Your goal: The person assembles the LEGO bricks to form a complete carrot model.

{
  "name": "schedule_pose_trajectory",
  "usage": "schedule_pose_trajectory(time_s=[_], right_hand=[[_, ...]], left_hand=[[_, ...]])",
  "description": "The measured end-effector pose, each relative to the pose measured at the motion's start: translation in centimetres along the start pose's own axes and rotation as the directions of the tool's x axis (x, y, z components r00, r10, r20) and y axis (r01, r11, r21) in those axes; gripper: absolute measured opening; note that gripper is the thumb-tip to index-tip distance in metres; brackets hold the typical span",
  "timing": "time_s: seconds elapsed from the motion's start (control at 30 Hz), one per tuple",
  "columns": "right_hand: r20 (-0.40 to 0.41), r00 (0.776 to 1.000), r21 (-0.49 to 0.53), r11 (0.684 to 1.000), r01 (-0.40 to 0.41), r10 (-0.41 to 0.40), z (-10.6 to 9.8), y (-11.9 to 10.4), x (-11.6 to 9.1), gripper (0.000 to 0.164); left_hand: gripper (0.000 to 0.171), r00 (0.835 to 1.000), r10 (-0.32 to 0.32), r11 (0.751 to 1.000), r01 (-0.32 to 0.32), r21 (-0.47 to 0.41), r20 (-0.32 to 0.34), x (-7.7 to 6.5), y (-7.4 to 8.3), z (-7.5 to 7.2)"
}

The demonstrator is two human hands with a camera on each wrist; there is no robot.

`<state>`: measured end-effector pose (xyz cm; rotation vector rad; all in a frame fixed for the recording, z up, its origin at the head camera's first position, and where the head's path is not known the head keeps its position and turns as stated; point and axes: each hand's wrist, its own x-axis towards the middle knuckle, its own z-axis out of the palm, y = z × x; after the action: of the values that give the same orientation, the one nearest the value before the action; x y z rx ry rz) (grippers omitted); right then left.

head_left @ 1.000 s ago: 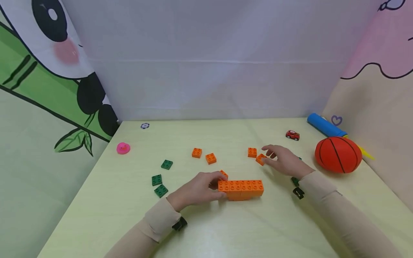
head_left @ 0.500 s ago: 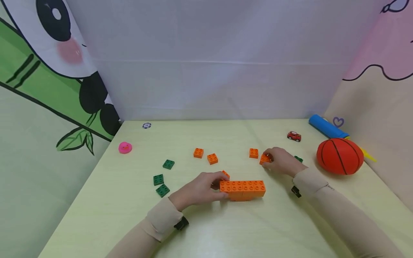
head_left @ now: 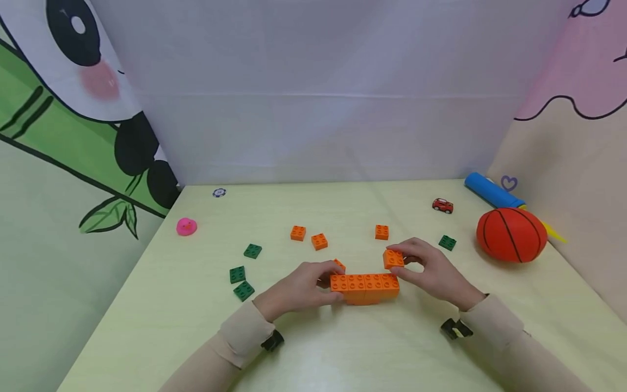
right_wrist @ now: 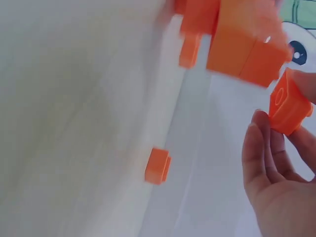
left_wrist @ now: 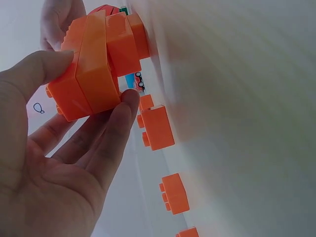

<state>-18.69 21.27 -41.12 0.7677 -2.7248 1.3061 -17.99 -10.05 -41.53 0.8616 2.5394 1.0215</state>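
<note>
An assembly of joined orange toy bricks (head_left: 367, 288), wider at the top than at its base, stands near the middle of the table. My left hand (head_left: 303, 291) grips its left end between thumb and fingers. In the left wrist view the thumb presses the near side of the assembly (left_wrist: 94, 74) and the fingers lie against the other. A single orange brick (head_left: 393, 259) is pinched in my right hand (head_left: 436, 272), just above and behind the assembly's right end. The right wrist view shows this brick (right_wrist: 289, 103) with its hollow underside partly visible.
Loose orange bricks (head_left: 319, 241) lie behind the assembly, one partly hidden by my left hand. Green bricks (head_left: 237, 274) lie at left, another green brick (head_left: 447, 243) at right. Farther out are a pink duck (head_left: 186, 226), poker chip (head_left: 219, 193), red car (head_left: 443, 206), basketball (head_left: 511, 235) and blue cylinder (head_left: 493, 190).
My right hand has closed on an orange brick, lifted it off the table and brought it toward the assembly's right end. My left hand keeps its grip in the same place.
</note>
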Motion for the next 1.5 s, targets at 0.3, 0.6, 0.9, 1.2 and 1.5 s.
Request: schedule_pose_trajectory(time_s=[0.3, 0.6, 0.9, 1.2, 1.5], right_hand=[[0.073, 0.995, -0.043, 0.997, 0.066, -0.062, 1.2, -1.2, -1.0, 0.042], [0.095, 0.993, -0.026, 0.997, 0.078, -0.075, 1.5, -1.3, -1.0, 0.042], [0.123, 0.99, -0.046, 0.996, 0.075, -0.069, 1.5, -1.5, -0.5, 0.041], [0.142, 0.986, -0.07, 0.993, 0.094, -0.083, 1.5, -1.5, -0.2, 0.041], [0.197, 0.978, -0.022, 0.997, 0.079, -0.073, 1.0, -1.1, 0.0, 0.042]], left_hand=[[0.034, 1.0, -0.017, 1.0, 0.017, -0.012, 0.003, 0.0, -0.1, 0.1], [0.036, 1.0, -0.02, 1.0, 0.02, -0.018, 0.009, 0.1, 0.0, 0.0], [0.036, 1.0, -0.01, 1.0, 0.01, -0.018, -0.001, -0.1, -0.3, -0.3], [0.036, 1.0, 0.006, 0.999, -0.006, -0.034, -0.013, -0.1, -0.5, -0.3], [0.034, 1.0, -0.014, 1.0, 0.014, -0.025, 0.002, 0.0, -0.2, -0.2]])
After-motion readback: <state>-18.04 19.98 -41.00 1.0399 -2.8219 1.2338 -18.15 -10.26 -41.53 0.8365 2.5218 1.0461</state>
